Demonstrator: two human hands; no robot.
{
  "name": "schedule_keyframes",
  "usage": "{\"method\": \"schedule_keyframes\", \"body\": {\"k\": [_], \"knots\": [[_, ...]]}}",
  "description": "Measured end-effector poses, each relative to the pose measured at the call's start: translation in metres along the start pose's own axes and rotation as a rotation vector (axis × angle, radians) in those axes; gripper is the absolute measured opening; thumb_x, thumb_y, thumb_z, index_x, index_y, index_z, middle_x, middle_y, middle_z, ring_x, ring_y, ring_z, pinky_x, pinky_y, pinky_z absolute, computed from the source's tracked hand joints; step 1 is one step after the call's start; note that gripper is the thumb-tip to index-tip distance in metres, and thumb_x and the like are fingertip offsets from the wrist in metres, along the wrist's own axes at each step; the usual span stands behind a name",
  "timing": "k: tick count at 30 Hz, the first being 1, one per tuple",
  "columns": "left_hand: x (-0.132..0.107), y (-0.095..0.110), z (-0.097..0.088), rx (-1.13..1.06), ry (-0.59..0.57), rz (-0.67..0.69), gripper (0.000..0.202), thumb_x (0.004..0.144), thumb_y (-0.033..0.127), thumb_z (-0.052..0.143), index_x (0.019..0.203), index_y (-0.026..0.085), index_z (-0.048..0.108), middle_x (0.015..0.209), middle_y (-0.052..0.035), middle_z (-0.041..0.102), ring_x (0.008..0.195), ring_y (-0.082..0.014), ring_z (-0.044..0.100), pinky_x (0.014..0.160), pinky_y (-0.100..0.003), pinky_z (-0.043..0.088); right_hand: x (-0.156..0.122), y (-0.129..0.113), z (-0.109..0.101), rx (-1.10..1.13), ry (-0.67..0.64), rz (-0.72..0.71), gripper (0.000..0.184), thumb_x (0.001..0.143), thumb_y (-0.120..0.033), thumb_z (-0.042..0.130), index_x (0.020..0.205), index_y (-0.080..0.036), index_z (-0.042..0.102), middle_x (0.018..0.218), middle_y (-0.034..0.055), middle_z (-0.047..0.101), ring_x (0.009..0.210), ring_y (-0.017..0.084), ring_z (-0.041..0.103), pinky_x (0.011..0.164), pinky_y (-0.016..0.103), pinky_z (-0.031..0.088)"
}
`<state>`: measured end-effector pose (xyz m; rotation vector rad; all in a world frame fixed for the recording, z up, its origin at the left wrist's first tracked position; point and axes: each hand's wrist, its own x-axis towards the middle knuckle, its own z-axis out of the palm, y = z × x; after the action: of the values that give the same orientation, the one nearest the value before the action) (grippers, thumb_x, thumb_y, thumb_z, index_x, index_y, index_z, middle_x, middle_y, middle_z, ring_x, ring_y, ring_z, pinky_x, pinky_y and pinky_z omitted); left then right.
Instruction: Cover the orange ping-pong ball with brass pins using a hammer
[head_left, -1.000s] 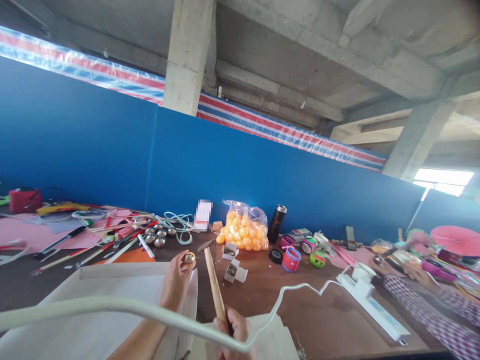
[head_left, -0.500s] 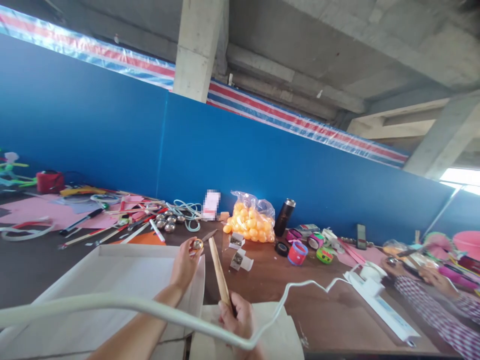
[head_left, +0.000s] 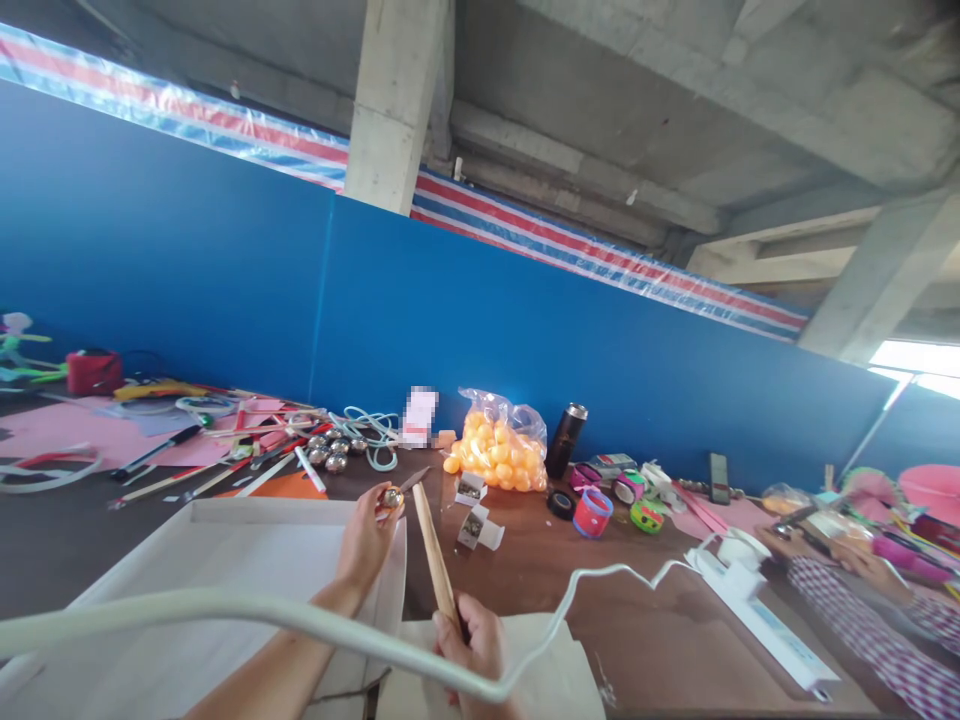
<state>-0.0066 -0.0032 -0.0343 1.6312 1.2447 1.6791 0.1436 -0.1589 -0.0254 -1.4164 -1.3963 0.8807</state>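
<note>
My left hand [head_left: 365, 540] is raised over the edge of the white cardboard tray, its fingers closed round a small shiny metal ball [head_left: 392, 496]. The ball catches a golden reflection. My right hand [head_left: 476, 645], lower and nearer to me, grips the bottom end of a flat wooden stick [head_left: 435, 555]. That stick slants up and away, its far tip just right of the ball and apart from it. A pointed dark blade [head_left: 416, 478] shows on the table beyond my left fingers; its other end is hidden.
A white cable [head_left: 337, 638] crosses in front of my arms toward a power strip [head_left: 780, 625]. Several metal balls [head_left: 336, 452], bagged orange balls [head_left: 499, 450], small open boxes [head_left: 472, 525] and a black flask [head_left: 568, 440] stand beyond. A co-worker's checked sleeves [head_left: 847, 600] are at right.
The view has shifted slightly, so the table things sit a little lower and further left. Both hands keep their holds on the ball and the stick.
</note>
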Motion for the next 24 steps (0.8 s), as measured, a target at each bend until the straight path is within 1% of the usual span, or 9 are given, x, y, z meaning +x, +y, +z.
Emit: {"method": "schedule_keyframes", "body": {"k": [2, 4, 6, 8, 11, 13, 17, 21, 24], "knots": [[0.000, -0.002, 0.001, 0.006, -0.005, 0.009, 0.031, 0.085, 0.030, 0.056, 0.113, 0.017, 0.053, 0.112, -0.0063, 0.058, 0.092, -0.0191, 0.060, 0.077, -0.040, 0.051, 0.001, 0.002, 0.000, -0.001, 0.009, -0.026, 0.034, 0.080, -0.050, 0.049, 0.079, -0.016, 0.052, 0.046, -0.0083, 0.041, 0.030, 0.005, 0.037, 0.025, 0.013, 0.028], [0.001, -0.003, 0.001, 0.013, -0.009, 0.020, 0.032, 0.085, 0.030, 0.056, 0.113, 0.017, 0.053, 0.113, -0.0064, 0.058, 0.094, -0.0195, 0.060, 0.078, -0.041, 0.051, 0.002, 0.004, 0.001, -0.003, 0.014, -0.023, 0.034, 0.080, -0.050, 0.048, 0.083, -0.016, 0.053, 0.047, -0.0089, 0.040, 0.031, 0.005, 0.037, 0.025, 0.013, 0.029], [0.000, -0.004, 0.002, 0.018, -0.009, 0.027, 0.032, 0.085, 0.030, 0.056, 0.114, 0.017, 0.053, 0.113, -0.0064, 0.058, 0.093, -0.0194, 0.060, 0.078, -0.040, 0.051, 0.003, 0.007, 0.001, -0.007, 0.018, 0.011, 0.032, 0.081, -0.048, 0.048, 0.079, -0.017, 0.051, 0.047, -0.0093, 0.039, 0.030, 0.004, 0.036, 0.025, 0.012, 0.028], [0.000, -0.004, 0.001, 0.022, -0.013, 0.033, 0.032, 0.085, 0.030, 0.056, 0.114, 0.017, 0.052, 0.112, -0.0063, 0.058, 0.093, -0.0192, 0.060, 0.077, -0.040, 0.051, 0.003, 0.009, 0.001, -0.017, 0.025, 0.002, 0.032, 0.081, -0.048, 0.048, 0.076, -0.017, 0.050, 0.048, -0.0085, 0.041, 0.030, 0.004, 0.036, 0.024, 0.012, 0.027], [-0.001, -0.004, 0.000, 0.025, -0.028, 0.050, 0.032, 0.085, 0.030, 0.056, 0.113, 0.017, 0.053, 0.112, -0.0063, 0.058, 0.094, -0.0194, 0.060, 0.078, -0.040, 0.051, 0.002, 0.011, 0.001, -0.009, 0.022, -0.059, 0.033, 0.084, -0.048, 0.045, 0.084, -0.016, 0.052, 0.050, -0.0085, 0.041, 0.030, 0.004, 0.038, 0.026, 0.012, 0.029], [-0.001, -0.003, 0.000, 0.029, -0.034, 0.057, 0.031, 0.085, 0.030, 0.056, 0.113, 0.017, 0.053, 0.112, -0.0062, 0.058, 0.093, -0.0192, 0.060, 0.078, -0.040, 0.051, 0.002, 0.011, 0.000, -0.001, -0.003, -0.052, 0.033, 0.084, -0.047, 0.044, 0.088, -0.016, 0.053, 0.049, -0.0094, 0.039, 0.031, 0.004, 0.038, 0.026, 0.012, 0.030], [-0.002, -0.003, 0.000, 0.034, -0.037, 0.064, 0.032, 0.085, 0.030, 0.056, 0.114, 0.017, 0.053, 0.112, -0.0062, 0.058, 0.092, -0.0189, 0.060, 0.077, -0.040, 0.051, 0.003, 0.010, 0.000, -0.016, -0.008, -0.041, 0.034, 0.083, -0.048, 0.046, 0.083, -0.015, 0.053, 0.050, -0.0076, 0.042, 0.030, 0.004, 0.038, 0.025, 0.012, 0.028], [-0.003, -0.002, 0.000, 0.029, -0.050, 0.080, 0.032, 0.085, 0.029, 0.056, 0.114, 0.017, 0.052, 0.114, -0.0065, 0.057, 0.094, -0.0194, 0.060, 0.078, -0.040, 0.051, 0.002, 0.008, 0.000, -0.006, -0.010, -0.068, 0.036, 0.084, -0.050, 0.043, 0.090, -0.015, 0.053, 0.051, -0.0085, 0.040, 0.031, 0.004, 0.039, 0.026, 0.012, 0.030], [-0.003, -0.002, 0.000, 0.030, -0.056, 0.078, 0.032, 0.085, 0.029, 0.056, 0.114, 0.017, 0.052, 0.112, -0.0063, 0.058, 0.091, -0.0184, 0.061, 0.075, -0.038, 0.052, 0.002, 0.006, 0.000, -0.021, -0.008, -0.051, 0.038, 0.082, -0.052, 0.046, 0.084, -0.015, 0.054, 0.050, -0.0080, 0.040, 0.031, 0.004, 0.038, 0.025, 0.012, 0.028]]}}
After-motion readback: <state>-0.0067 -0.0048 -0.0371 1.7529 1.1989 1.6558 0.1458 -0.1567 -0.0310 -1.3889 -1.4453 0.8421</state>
